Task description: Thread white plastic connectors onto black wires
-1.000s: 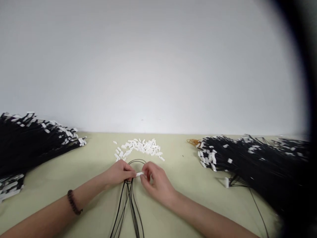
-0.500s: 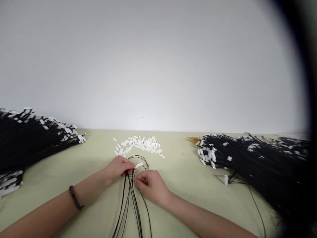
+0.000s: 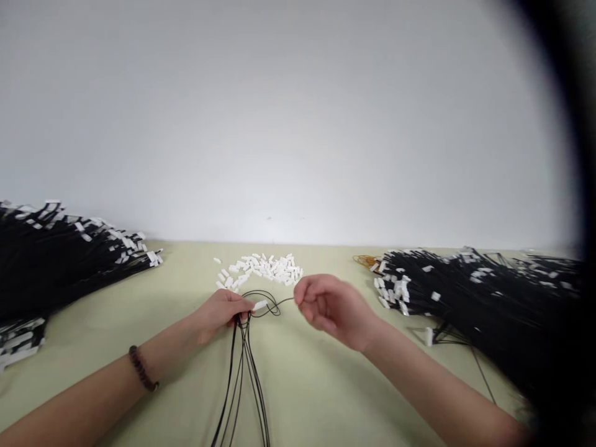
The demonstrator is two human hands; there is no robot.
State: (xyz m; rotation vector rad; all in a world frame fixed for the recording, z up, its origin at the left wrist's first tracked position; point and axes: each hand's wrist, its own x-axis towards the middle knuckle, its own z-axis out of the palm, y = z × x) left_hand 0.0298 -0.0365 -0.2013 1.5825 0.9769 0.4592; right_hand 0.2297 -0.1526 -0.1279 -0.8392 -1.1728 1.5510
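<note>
My left hand [image 3: 221, 311] is closed, pinching a small white connector [image 3: 259, 305] together with a few thin black wires [image 3: 242, 379] that trail toward me over the pale green table [image 3: 316, 397]. My right hand [image 3: 333, 307] is closed too, held just above the table to the right. Its fingertips pinch the end of one black wire [image 3: 279, 303] that loops back to the left hand. A pile of loose white connectors [image 3: 258, 272] lies just beyond both hands.
A big heap of black wires with white connectors [image 3: 56, 254] fills the left side. Another such heap [image 3: 479, 298] covers the right, with an orange wire bundle [image 3: 363, 261] at its far corner. A beaded bracelet [image 3: 141, 369] is on my left wrist. A plain wall stands behind.
My right hand has risen from beside the bundle and moved right and away, drawing one wire end out. My left hand stays put, holding the connector and wires.
</note>
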